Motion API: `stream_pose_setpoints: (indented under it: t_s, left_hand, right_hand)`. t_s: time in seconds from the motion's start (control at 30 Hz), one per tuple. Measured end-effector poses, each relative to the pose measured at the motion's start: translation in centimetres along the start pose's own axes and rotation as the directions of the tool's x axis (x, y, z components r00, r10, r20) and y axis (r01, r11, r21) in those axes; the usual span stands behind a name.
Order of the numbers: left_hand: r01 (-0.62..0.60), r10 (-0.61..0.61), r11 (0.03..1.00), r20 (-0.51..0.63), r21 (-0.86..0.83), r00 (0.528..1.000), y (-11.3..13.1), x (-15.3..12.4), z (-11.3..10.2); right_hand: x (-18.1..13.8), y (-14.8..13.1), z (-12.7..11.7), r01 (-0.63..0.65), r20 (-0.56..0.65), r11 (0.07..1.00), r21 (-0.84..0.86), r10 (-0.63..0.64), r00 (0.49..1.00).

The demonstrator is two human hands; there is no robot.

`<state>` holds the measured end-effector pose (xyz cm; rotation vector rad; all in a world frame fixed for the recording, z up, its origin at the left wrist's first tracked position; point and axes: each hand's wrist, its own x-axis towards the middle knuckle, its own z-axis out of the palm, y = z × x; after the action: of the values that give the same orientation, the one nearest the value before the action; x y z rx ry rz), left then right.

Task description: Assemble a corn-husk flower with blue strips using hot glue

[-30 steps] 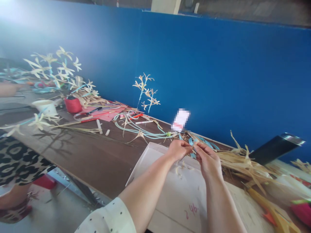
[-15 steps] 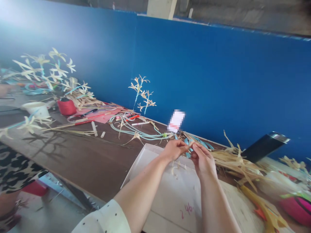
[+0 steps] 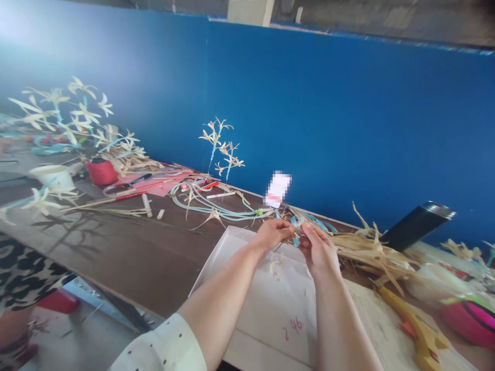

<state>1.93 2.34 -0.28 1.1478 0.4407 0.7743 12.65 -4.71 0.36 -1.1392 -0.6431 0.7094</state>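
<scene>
Above the far end of a shallow white box lid (image 3: pixel 247 332), my left hand (image 3: pixel 271 234) and my right hand (image 3: pixel 319 247) meet, fingertips almost touching. Both are closed in a pinch on a small pale husk piece (image 3: pixel 300 225), mostly covered by the fingers. Light-blue strips (image 3: pixel 296 239) show just behind and between the fingertips; whether they are held cannot be made out. A few pale curled scraps (image 3: pixel 275 269) lie in the lid below my hands. To the right of my right hand spreads a bundle of dried husk strips (image 3: pixel 359 250).
A dark flask (image 3: pixel 417 226) leans at right, near a yellow glue gun (image 3: pixel 415 327) and a pink pouch (image 3: pixel 469 322). Pale-blue tubing (image 3: pixel 204 212), a red thread spool (image 3: pixel 101 171), a white cup (image 3: pixel 54 178) and husk flowers (image 3: pixel 83 113) occupy the left. A blue partition (image 3: pixel 328 118) stands behind.
The view has shifted slightly, so most things sit a little further left. My fingertips remain together at the small piece, with more light-blue strip showing between them.
</scene>
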Motion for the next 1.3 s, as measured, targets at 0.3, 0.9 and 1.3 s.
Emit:
stream_pose_setpoints:
  t_s: [0.3, 0.9, 1.3]
  left_hand:
    - [-0.009, 0.008, 0.998, 0.017, 0.062, 1.000, -0.3, 0.1, -0.2]
    - [0.033, -0.033, 0.999, 0.003, -0.026, 0.999, 0.1, 0.0, 0.1]
    - [-0.037, 0.045, 0.991, -0.054, 0.131, 0.998, -0.4, 0.3, -0.1]
  right_hand:
    - [0.1, 0.2, -0.2, 0.008, 0.008, 1.000, -0.025, -0.007, 1.000]
    - [0.1, 0.4, 0.0, -0.027, -0.011, 1.000, 0.007, 0.027, 1.000]
    - [-0.6, -5.0, 1.8, 0.242, -0.335, 0.969, 0.043, -0.214, 0.918]
